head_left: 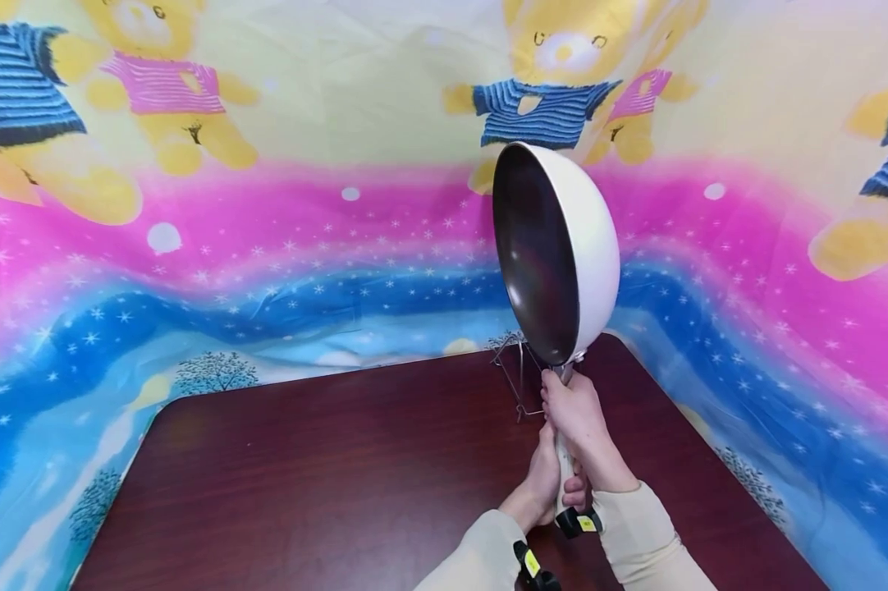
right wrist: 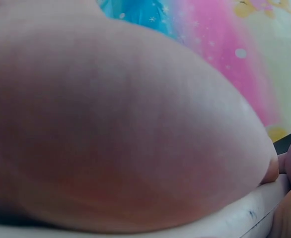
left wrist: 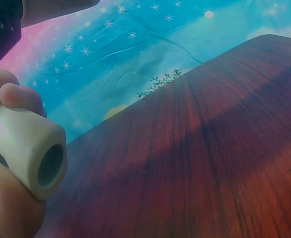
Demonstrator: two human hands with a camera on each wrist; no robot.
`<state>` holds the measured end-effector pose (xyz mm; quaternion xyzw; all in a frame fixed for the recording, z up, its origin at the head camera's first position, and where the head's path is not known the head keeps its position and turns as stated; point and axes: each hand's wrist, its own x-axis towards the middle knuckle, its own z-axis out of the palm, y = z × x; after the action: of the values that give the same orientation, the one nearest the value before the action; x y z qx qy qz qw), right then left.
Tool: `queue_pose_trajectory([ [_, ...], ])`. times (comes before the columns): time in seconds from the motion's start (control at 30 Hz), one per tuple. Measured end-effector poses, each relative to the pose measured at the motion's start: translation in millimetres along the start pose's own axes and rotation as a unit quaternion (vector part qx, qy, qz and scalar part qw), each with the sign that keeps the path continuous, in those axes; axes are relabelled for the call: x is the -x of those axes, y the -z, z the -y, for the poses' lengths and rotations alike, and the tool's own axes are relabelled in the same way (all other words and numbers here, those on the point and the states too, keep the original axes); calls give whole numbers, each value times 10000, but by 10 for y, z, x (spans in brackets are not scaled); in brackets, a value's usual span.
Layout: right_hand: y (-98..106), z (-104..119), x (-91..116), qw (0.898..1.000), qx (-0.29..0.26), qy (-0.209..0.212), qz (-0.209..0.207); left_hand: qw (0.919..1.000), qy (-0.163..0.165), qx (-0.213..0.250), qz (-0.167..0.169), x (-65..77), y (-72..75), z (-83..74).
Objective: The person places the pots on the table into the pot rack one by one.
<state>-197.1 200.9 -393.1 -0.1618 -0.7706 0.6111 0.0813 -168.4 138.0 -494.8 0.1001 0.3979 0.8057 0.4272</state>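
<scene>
Pan (head_left: 558, 250) upright above hands (head_left: 579, 414); both curled round handle (head_left: 565, 469), right above left.

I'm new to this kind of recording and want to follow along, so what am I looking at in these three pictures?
There is no machine here: a person works with two bare hands. The wide picture comes from a camera on the head, looking forward and down. The other two come from cameras on the wrists, so they show each hand very close up. Both hands grip the handle of a pan, white outside and dark inside, held up on its side. The right hand is nearer the bowl; the left hand is lower, near the handle's end. On the dark red table is a wire stand, partly hidden from view. Behind hangs a teddy-bear backdrop.
</scene>
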Motion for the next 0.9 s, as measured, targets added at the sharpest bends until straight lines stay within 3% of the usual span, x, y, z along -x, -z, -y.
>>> queue_pose_trajectory([
  [0.27,19,-29,-3,9999,-12,-58,97,9999,46,124,20,1,-24,45],
  [0.9,44,-190,-11,9974,706,-66,-127,9985,-57,497,-214,-37,-39,210],
])
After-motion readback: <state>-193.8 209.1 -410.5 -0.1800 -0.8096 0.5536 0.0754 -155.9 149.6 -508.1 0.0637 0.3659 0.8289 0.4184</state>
